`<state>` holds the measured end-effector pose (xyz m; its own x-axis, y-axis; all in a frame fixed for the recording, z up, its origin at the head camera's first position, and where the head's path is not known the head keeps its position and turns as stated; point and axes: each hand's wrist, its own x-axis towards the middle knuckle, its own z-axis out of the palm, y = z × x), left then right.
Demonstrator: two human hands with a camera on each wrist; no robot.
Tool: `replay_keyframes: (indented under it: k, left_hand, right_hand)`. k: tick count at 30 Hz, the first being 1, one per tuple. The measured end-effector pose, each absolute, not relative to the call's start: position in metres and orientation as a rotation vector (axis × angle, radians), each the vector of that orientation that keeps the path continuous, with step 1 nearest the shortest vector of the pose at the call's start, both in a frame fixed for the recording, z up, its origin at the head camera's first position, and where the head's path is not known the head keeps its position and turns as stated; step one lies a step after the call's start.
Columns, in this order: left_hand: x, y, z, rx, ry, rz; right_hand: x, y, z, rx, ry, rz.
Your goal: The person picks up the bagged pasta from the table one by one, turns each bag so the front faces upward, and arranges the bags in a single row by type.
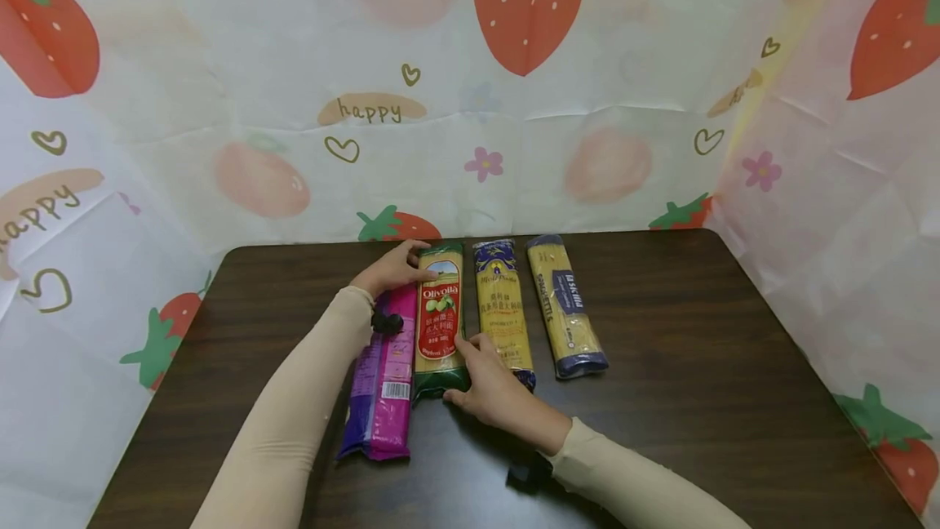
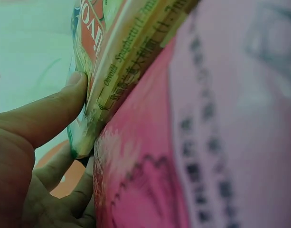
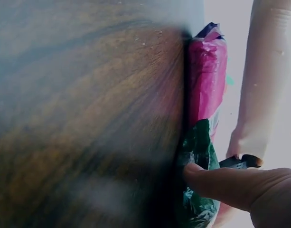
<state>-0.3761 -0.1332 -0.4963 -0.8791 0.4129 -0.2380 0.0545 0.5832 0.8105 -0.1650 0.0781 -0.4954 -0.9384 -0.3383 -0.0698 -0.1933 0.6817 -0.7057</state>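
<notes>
1. The green packet point(image 1: 441, 321) is lying on the bench point(image 1: 661, 415), beside the pink packet point(image 1: 392, 423).
2. The left hand point(image 1: 392, 270) is pinching its far end, the right hand point(image 1: 495, 386) seemingly its near corner, fingers partly hidden.
3. It is probably handling stiff, brittle and slick; both ends are suiting gentle support.

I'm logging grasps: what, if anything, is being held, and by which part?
The long, red-labelled, green-ended plastic spaghetti packet: the left hand grips its far left corner, the right hand its near right corner.
</notes>
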Motion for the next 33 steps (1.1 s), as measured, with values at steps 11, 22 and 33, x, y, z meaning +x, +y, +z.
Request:
replay_keyframes:
  k: [11,22,33]
  left_hand:
    - [-0.367,-0.159,-0.498,0.400,2.532,1.132]
    - [-0.348,-0.195,-0.493,0.533,2.637,1.052]
    - [-0.335,-0.220,-0.489,0.616,2.548,0.901]
  right_hand:
    - [-0.153,0.073,-0.489,-0.609,2.805,-0.960]
    - [-0.138,0.067,-0.486,-0.852,2.798,-0.883]
    - [-0.133,0.060,-0.485,-1.033,2.662,-0.825]
